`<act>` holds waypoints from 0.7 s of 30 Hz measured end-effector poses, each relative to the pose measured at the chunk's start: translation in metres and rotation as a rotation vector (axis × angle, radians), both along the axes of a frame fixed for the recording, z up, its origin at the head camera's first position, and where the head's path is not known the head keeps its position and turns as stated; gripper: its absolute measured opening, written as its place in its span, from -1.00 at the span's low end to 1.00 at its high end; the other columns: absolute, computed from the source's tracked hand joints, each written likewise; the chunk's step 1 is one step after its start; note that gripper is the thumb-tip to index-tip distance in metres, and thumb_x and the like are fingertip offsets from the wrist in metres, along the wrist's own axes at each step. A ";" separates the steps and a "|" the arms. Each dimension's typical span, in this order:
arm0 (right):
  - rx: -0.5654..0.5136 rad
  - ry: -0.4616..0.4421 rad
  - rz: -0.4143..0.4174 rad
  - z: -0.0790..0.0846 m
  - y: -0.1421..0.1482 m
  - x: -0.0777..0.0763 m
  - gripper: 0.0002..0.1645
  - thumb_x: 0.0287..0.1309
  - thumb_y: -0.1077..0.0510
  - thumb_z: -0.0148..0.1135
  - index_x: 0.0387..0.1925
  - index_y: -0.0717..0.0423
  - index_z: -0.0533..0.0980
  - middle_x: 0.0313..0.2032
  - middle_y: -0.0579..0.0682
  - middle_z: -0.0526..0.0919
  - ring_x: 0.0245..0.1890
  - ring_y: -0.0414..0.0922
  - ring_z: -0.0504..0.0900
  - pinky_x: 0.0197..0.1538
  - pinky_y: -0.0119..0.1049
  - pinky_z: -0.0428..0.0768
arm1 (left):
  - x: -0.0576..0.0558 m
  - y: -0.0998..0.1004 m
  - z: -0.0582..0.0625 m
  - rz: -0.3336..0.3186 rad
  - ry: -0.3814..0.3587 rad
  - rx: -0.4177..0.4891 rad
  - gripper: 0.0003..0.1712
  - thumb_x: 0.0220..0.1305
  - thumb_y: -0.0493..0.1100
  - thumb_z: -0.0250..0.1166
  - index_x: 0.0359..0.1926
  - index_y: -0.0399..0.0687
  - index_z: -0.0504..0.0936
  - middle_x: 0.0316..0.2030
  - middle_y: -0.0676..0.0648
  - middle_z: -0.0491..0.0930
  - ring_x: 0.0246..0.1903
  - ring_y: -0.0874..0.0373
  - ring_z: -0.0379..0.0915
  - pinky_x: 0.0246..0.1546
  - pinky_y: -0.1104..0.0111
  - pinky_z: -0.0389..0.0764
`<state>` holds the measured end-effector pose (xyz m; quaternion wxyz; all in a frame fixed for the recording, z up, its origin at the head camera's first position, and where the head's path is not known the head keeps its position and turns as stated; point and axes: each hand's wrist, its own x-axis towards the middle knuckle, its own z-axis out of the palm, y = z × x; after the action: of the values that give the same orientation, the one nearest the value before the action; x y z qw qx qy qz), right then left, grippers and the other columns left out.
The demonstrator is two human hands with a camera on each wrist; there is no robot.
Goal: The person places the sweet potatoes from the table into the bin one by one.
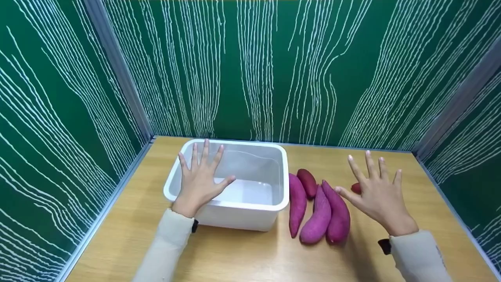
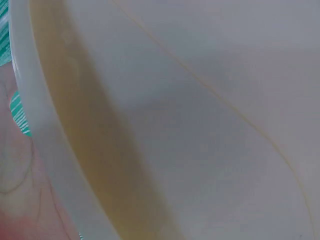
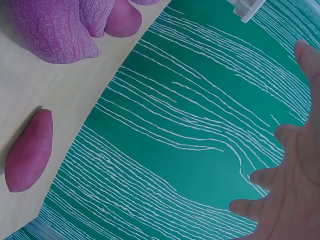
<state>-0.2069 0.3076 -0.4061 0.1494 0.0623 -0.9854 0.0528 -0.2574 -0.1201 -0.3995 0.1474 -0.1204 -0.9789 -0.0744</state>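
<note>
My left hand point(image 1: 199, 182) is spread over the left side of a white plastic tub point(image 1: 244, 216), its fingers straight and holding nothing. Inside, the tub's visible floor is bare. In the left wrist view the tub wall point(image 2: 200, 150) fills most of the picture, with part of the hand point(image 2: 25, 185) at the left edge. My right hand point(image 1: 377, 196) hovers with fingers fanned out, right of several purple sweet potatoes point(image 1: 319, 217) lying beside the tub. A small reddish sweet potato point(image 1: 355, 188) is mostly hidden behind that hand; the right wrist view shows it whole point(image 3: 29, 152).
A wooden table point(image 1: 235, 254) carries everything. Green panels with white wavy lines point(image 1: 250, 70) stand at the back and both sides, joined by grey metal posts point(image 1: 121, 70). A darker red sweet potato point(image 1: 307, 183) lies behind the larger ones.
</note>
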 end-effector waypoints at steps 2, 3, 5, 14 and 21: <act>-0.003 0.004 -0.002 0.000 0.001 0.001 0.07 0.12 -0.55 -0.04 0.51 -0.27 -0.14 0.49 0.28 -0.18 0.40 0.46 -0.11 0.22 0.54 -0.36 | 0.000 -0.001 0.000 0.001 0.007 -0.011 0.01 0.13 0.62 -0.13 0.50 0.36 -0.11 0.53 -0.11 -0.28 0.49 -0.25 -0.39 0.30 -0.34 -0.41; -0.003 0.007 -0.003 0.000 0.001 0.001 0.07 0.12 -0.55 -0.04 0.51 -0.27 -0.14 0.49 0.27 -0.18 0.40 0.46 -0.10 0.22 0.54 -0.35 | 0.000 -0.001 0.001 0.000 0.003 -0.012 0.01 0.14 0.62 -0.14 0.50 0.37 -0.12 0.53 -0.11 -0.29 0.49 -0.25 -0.40 0.30 -0.34 -0.43; -0.006 0.009 -0.004 -0.001 0.002 0.002 0.07 0.11 -0.55 -0.04 0.51 -0.28 -0.15 0.50 0.26 -0.19 0.40 0.46 -0.11 0.23 0.53 -0.37 | 0.000 -0.002 0.002 0.000 -0.005 -0.012 0.01 0.14 0.62 -0.14 0.51 0.37 -0.14 0.53 -0.11 -0.30 0.49 -0.24 -0.40 0.30 -0.33 -0.46; -0.003 0.019 -0.003 0.001 0.005 0.003 0.08 0.11 -0.55 -0.02 0.51 -0.24 -0.11 0.49 0.26 -0.16 0.41 0.44 -0.12 0.23 0.54 -0.32 | 0.003 -0.010 0.004 -0.007 -0.003 0.005 0.01 0.15 0.60 -0.12 0.51 0.35 -0.13 0.53 -0.12 -0.28 0.49 -0.23 -0.42 0.29 -0.34 -0.47; -0.019 -0.001 -0.011 0.001 0.009 0.007 0.08 0.13 -0.54 -0.03 0.51 -0.23 -0.15 0.49 0.27 -0.17 0.40 0.45 -0.11 0.22 0.54 -0.32 | 0.007 -0.019 0.007 -0.006 -0.026 0.004 0.00 0.16 0.59 -0.13 0.51 0.35 -0.15 0.53 -0.11 -0.29 0.50 -0.20 -0.44 0.31 -0.30 -0.50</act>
<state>-0.1998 0.3162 -0.4053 0.1499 0.0556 -0.9852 0.0614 -0.2507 -0.1391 -0.3923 0.1348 -0.1219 -0.9802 -0.0781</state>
